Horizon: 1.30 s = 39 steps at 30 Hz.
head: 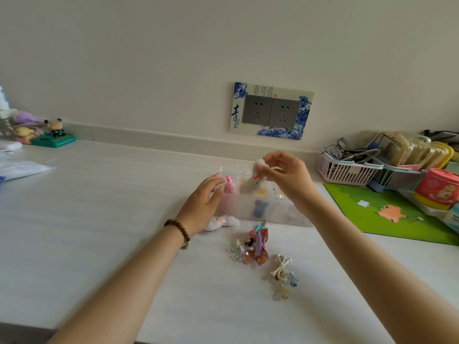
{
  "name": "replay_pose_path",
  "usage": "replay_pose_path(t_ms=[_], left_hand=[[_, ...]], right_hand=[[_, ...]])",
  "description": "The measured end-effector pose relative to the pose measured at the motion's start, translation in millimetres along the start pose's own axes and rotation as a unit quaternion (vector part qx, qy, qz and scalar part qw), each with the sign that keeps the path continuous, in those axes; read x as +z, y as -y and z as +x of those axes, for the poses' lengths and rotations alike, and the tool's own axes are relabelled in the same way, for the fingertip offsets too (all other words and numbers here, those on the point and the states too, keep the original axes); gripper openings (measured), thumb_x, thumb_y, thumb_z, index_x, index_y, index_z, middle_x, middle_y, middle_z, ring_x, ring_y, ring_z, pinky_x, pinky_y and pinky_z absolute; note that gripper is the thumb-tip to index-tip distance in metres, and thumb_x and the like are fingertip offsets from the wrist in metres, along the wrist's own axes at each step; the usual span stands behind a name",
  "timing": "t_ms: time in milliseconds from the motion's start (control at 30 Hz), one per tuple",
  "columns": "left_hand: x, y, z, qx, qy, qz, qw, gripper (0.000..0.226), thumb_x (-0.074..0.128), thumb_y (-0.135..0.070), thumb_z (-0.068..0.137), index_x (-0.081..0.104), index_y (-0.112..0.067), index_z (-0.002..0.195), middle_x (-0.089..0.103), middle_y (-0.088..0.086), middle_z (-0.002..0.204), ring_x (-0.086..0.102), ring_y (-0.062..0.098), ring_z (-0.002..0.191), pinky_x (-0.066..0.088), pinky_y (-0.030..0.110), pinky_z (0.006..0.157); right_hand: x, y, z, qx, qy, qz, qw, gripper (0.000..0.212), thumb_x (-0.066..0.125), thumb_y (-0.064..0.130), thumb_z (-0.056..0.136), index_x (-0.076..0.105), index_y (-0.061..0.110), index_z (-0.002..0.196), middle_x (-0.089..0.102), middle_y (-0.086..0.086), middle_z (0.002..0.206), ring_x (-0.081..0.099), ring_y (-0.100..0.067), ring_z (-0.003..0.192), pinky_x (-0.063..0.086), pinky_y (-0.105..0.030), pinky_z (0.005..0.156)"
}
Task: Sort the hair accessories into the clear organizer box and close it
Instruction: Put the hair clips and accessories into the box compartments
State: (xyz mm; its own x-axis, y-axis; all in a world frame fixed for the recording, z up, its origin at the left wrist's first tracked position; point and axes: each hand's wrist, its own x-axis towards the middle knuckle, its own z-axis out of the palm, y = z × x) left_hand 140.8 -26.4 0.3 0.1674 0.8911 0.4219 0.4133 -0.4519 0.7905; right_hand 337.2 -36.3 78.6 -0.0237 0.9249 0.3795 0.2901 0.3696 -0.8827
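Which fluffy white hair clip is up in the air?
The one pinched in the right hand, the fuzzy clip above the organizer box. The other plush clip lies on the table.

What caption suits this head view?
Right hand lifts a plush clip over the organizer; left hand steadies it.
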Motion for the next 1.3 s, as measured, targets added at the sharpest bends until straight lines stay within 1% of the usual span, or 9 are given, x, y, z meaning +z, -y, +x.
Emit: replay_pose_path(t_ms=[333,467,533,600,700,833,967,1200,1300], left_hand=[[-2,-3,-2,-0.008,0.009,0.008,1.000,0.034,0.036,-0.026,0.097,0.047,-0.023,0.129,0.032,-0.008,0.147,0.029,0.002,0.131,0.024,0.019,0.105],[-2,-5,-3,-0.014,0.016,0.014,1.000,0.035,0.036,-0.029,0.097,0.046,-0.023,0.130,0.032,-0.008,0.146,0.030,0.000,0.127,0.025,0.019,0.103],[-4,-7,-2,-0.015,0.014,0.017,1.000,0.037,0.038,-0.031,0.095,0.044,-0.024,0.131,0.036,-0.008,0.144,0.036,0.006,0.127,0.029,0.020,0.100],[-11,-11,-2,-0.018,-0.012,0.026,0.999,0.037,0.045,-0.037,0.092,0.045,-0.025,0.127,0.044,-0.008,0.137,0.048,0.010,0.117,0.037,0.025,0.097],[-29,-21,-3,-0.039,-0.057,0.064,0.996,0.034,0.056,-0.052,0.080,0.051,-0.024,0.099,0.057,-0.008,0.104,0.056,0.010,0.088,0.048,0.031,0.079],[-44,-28,-9,-0.086,0.033,0.144,0.985,0.047,0.064,-0.069,0.059,0.058,-0.025,0.075,0.063,-0.008,0.077,0.057,0.009,0.070,0.049,0.029,0.068],[-44,-28,-13,-0.111,0.144,0.152,0.972,0.043,0.076,-0.060,0.054,0.067,-0.026,0.079,0.066,-0.012,0.079,0.056,-0.003,0.065,0.041,0.015,0.062],[-40,-17,-13,-0.115,0.196,0.178,0.957,0.023,0.081,-0.036,0.062,0.066,-0.026,0.077,0.066,-0.007,0.079,0.056,0.001,0.064,0.044,0.014,0.063],[-41,-24,-13,-0.116,0.195,0.132,0.965,0.021,0.082,-0.030,0.063,0.068,-0.021,0.075,0.066,-0.003,0.073,0.057,0.003,0.059,0.047,0.017,0.058]], right_hand=[[20,-24,39,-0.011,0.115,-0.176,0.978,0.015,0.070,0.019,0.081,0.061,0.014,0.091,0.069,0.001,0.082,0.064,-0.006,0.073,0.051,-0.022,0.071],[20,-22,35,-0.084,0.113,-0.301,0.943,0.016,0.060,0.023,0.088,0.065,0.015,0.101,0.069,0.001,0.099,0.061,-0.011,0.087,0.052,-0.029,0.083],[19,-14,28,-0.125,0.090,-0.298,0.942,0.017,0.058,0.024,0.089,0.064,0.017,0.103,0.067,0.003,0.103,0.058,-0.010,0.088,0.048,-0.018,0.077],[18,-7,17,-0.144,0.081,-0.273,0.948,0.017,0.057,0.026,0.090,0.065,0.017,0.102,0.066,0.005,0.101,0.057,-0.008,0.087,0.041,-0.011,0.074],[16,-9,2,-0.173,0.092,-0.318,0.928,0.029,0.048,0.036,0.093,0.069,0.018,0.100,0.069,0.004,0.102,0.061,-0.011,0.093,0.042,-0.021,0.084],[12,-22,-2,-0.137,0.158,-0.413,0.886,0.056,0.019,0.049,0.097,0.066,0.018,0.099,0.070,-0.001,0.100,0.057,-0.016,0.105,0.018,-0.038,0.113],[12,-28,1,-0.152,0.198,-0.423,0.871,0.064,0.004,0.059,0.089,0.057,0.022,0.095,0.066,0.004,0.096,0.053,-0.013,0.108,0.006,-0.043,0.117],[11,-24,-17,-0.157,0.133,-0.297,0.932,0.059,0.014,0.056,0.089,0.061,0.022,0.103,0.066,0.006,0.099,0.052,-0.001,0.089,0.025,-0.036,0.108],[9,-15,-29,-0.159,0.116,-0.279,0.940,0.038,0.037,0.046,0.094,0.063,0.020,0.103,0.062,0.013,0.102,0.050,0.000,0.090,0.036,-0.032,0.097]])
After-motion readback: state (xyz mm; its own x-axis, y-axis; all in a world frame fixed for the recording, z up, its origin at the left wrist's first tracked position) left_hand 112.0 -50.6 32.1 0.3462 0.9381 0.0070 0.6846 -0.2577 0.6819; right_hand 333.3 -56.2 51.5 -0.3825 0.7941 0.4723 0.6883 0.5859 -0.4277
